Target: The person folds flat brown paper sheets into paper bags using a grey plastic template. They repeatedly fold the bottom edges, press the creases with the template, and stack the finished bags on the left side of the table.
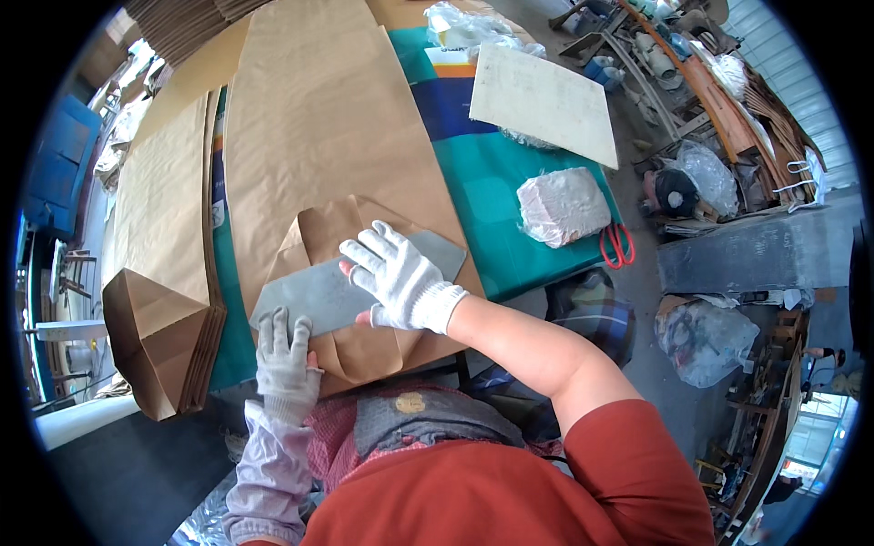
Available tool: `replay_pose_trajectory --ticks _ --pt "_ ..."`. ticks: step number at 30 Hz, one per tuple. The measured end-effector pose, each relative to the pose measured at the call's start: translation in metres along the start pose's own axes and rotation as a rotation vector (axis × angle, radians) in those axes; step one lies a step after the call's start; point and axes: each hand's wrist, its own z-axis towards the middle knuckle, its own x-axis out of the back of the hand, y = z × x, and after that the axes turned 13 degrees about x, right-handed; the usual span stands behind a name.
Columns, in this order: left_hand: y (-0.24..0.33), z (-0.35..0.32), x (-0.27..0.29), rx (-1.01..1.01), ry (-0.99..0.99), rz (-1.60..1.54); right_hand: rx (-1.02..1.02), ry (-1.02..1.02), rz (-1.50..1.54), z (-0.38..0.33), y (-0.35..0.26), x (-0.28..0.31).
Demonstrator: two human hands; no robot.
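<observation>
A long brown paper bag (319,100) lies flat on the table, its near end spread into folded flaps. Across that end rests a flat grey plate (314,289) with angled ends. My right hand (393,278), in a white glove with bare fingertips showing, lies spread on the plate's middle. Gloved as well, my left hand (287,359) has its fingers stretched out on the plate's near left edge. Neither hand grips anything. To the left is a stack of brown paper bags (164,209) with folded bottoms toward me.
A teal sheet (487,209) covers the table. On its right lie a plastic-wrapped block (564,207), red-handled scissors (617,246) at the edge, and a pale flat board (546,100). Clear plastic (473,25) sits at the back. Clutter and a full plastic sack (706,337) stand to the right.
</observation>
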Motion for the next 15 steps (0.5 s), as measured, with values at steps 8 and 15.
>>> replay_pose_trajectory --ticks 8,15 --pt "0.01 0.003 0.008 -0.012 0.006 -0.001 0.005 0.083 0.048 -0.004 0.003 0.0" --pt "0.015 0.033 0.046 -0.203 -0.047 -0.212 -0.084 0.462 0.416 -0.01 0.028 -0.007"
